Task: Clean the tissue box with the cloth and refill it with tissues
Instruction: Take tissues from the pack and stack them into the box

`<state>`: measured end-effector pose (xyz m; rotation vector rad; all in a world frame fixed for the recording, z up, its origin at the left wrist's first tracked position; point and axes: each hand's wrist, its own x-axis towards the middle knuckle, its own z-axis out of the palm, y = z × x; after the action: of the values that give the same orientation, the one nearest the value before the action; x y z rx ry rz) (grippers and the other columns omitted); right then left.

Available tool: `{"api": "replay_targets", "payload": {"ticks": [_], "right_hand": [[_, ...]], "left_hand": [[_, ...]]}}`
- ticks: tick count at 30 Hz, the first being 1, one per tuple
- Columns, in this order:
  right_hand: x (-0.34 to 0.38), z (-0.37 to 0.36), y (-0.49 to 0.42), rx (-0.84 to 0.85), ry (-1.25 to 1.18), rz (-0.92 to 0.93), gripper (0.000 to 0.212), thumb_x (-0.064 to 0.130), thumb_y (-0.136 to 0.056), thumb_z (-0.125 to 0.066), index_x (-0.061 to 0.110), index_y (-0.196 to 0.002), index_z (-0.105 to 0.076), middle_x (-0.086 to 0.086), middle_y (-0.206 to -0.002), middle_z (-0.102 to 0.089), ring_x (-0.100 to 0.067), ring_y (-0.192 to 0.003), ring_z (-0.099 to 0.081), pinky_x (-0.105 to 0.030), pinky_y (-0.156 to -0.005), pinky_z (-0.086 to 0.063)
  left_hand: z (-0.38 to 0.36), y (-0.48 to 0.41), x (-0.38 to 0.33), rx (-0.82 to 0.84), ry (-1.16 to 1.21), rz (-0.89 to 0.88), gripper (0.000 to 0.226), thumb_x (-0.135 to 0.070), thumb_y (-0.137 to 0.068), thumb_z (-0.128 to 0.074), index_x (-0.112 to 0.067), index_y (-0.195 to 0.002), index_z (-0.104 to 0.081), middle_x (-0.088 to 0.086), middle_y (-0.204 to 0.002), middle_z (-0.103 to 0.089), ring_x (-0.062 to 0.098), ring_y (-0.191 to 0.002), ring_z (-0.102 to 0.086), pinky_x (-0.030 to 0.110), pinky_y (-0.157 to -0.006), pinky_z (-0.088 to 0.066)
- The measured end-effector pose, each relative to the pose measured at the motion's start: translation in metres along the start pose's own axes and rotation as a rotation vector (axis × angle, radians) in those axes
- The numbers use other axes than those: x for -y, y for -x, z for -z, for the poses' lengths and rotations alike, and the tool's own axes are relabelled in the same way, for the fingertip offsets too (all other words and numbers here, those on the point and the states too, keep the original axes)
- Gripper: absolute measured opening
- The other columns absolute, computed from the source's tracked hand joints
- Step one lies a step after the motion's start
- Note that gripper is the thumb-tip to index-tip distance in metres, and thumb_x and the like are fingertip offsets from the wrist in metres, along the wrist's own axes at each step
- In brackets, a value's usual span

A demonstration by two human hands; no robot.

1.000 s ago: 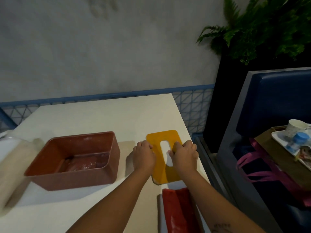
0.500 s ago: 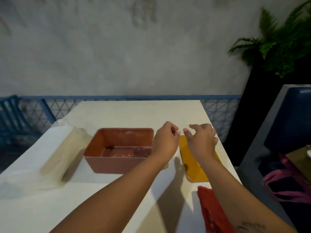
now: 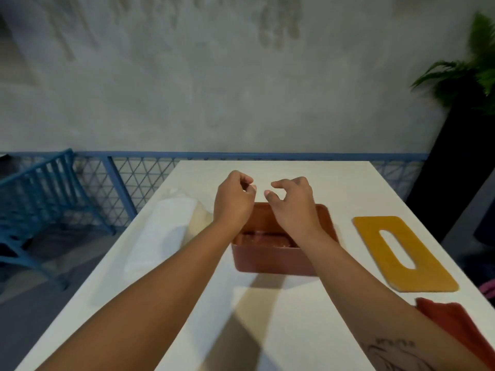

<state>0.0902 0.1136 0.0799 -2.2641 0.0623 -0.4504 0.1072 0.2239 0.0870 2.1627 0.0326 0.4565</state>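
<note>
Head view shows us both hands raised above the open tissue box, which sits mid-worktop with its lid off. Our left hand is loosely curled, our right hand half open with fingers bent; neither holds anything. We judge they are poised to reach in or steady the box. The yellow slotted lid lies flat to the right, set aside so the inside is reachable. The red cloth rests near the right edge, partly cut off. A pale wrapped bundle to the left is possibly the tissue refill, though blur prevents certainty. Our forearms hide much of the box's interior.
</note>
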Motion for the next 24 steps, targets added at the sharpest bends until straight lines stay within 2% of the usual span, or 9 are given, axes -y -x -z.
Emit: {"api": "replay_targets", "payload": {"ticks": [4, 8, 11, 14, 18, 20, 22, 24], "right_hand": [[0.039, -0.048, 0.01, 0.134, -0.071, 0.061, 0.038, 0.03, -0.091, -0.059, 0.017, -0.127, -0.056, -0.005, -0.123, -0.045, -0.02, -0.111, -0.053, -0.022, -0.092, -0.038], [0.071, -0.096, 0.019, 0.221, -0.101, 0.077, 0.046, 0.028, -0.091, -0.06, 0.018, -0.134, -0.048, -0.005, -0.128, -0.042, -0.012, -0.092, -0.051, -0.019, -0.086, -0.038], [0.083, -0.125, 0.023, 0.289, -0.138, 0.023, 0.052, 0.029, -0.091, -0.059, 0.018, -0.139, -0.042, -0.006, -0.134, -0.04, -0.018, -0.106, -0.055, -0.021, -0.088, -0.039], [0.085, -0.149, 0.024, 0.363, -0.127, -0.085, 0.062, 0.035, -0.09, -0.059, 0.018, -0.144, -0.033, -0.006, -0.141, -0.036, -0.022, -0.122, -0.049, -0.022, -0.091, -0.036], [0.081, -0.17, 0.019, 0.41, -0.124, -0.319, 0.083, 0.051, -0.085, -0.059, 0.01, -0.148, -0.023, -0.01, -0.149, -0.033, -0.028, -0.133, -0.039, -0.033, -0.103, -0.035], [0.074, -0.176, 0.016, 0.455, -0.119, -0.423, 0.086, 0.057, -0.083, -0.057, 0.006, -0.145, -0.028, -0.011, -0.144, -0.041, -0.03, -0.13, -0.043, -0.034, -0.1, -0.037], [0.071, -0.182, 0.014, 0.501, -0.14, -0.505, 0.084, 0.065, -0.079, -0.055, 0.003, -0.135, -0.043, -0.012, -0.128, -0.056, -0.031, -0.114, -0.056, -0.033, -0.09, -0.044], [0.066, -0.186, 0.013, 0.523, -0.192, -0.55, 0.083, 0.07, -0.072, -0.056, 0.003, -0.121, -0.057, -0.011, -0.111, -0.065, -0.031, -0.098, -0.063, -0.035, -0.087, -0.05]], "left_hand": [[0.041, -0.018, 0.046, -0.022, 0.023, 0.044, 0.014, -0.014, -0.093, -0.054, -0.013, -0.106, -0.055, -0.003, -0.1, -0.057, 0.015, -0.09, -0.058, 0.023, -0.077, -0.046], [0.076, -0.032, 0.096, -0.05, 0.0, 0.107, 0.017, -0.013, -0.092, -0.054, -0.012, -0.11, -0.055, -0.003, -0.104, -0.058, 0.012, -0.091, -0.054, 0.021, -0.075, -0.039], [0.095, -0.04, 0.129, -0.064, -0.099, 0.152, 0.024, -0.018, -0.089, -0.06, -0.016, -0.113, -0.055, 0.002, -0.117, -0.059, 0.019, -0.105, -0.055, 0.029, -0.087, -0.044], [0.11, -0.046, 0.155, -0.087, -0.286, 0.217, 0.039, -0.028, -0.085, -0.064, -0.018, -0.121, -0.053, 0.005, -0.129, -0.052, 0.026, -0.121, -0.046, 0.039, -0.099, -0.037], [0.123, -0.048, 0.181, 0.068, -0.2, 0.387, 0.061, -0.038, -0.082, -0.065, -0.014, -0.133, -0.042, 0.006, -0.136, -0.048, 0.028, -0.123, -0.047, 0.045, -0.102, -0.039], [0.124, -0.044, 0.185, 0.172, -0.137, 0.48, 0.066, -0.045, -0.084, -0.057, -0.013, -0.137, -0.036, 0.008, -0.137, -0.047, 0.029, -0.122, -0.048, 0.043, -0.102, -0.041], [0.125, -0.04, 0.187, 0.263, -0.109, 0.556, 0.067, -0.051, -0.087, -0.046, -0.011, -0.139, -0.033, 0.009, -0.135, -0.048, 0.03, -0.119, -0.049, 0.04, -0.098, -0.041], [0.124, -0.037, 0.186, 0.323, -0.046, 0.623, 0.069, -0.055, -0.088, -0.039, -0.008, -0.139, -0.034, 0.01, -0.133, -0.049, 0.031, -0.114, -0.051, 0.038, -0.092, -0.042]]}}
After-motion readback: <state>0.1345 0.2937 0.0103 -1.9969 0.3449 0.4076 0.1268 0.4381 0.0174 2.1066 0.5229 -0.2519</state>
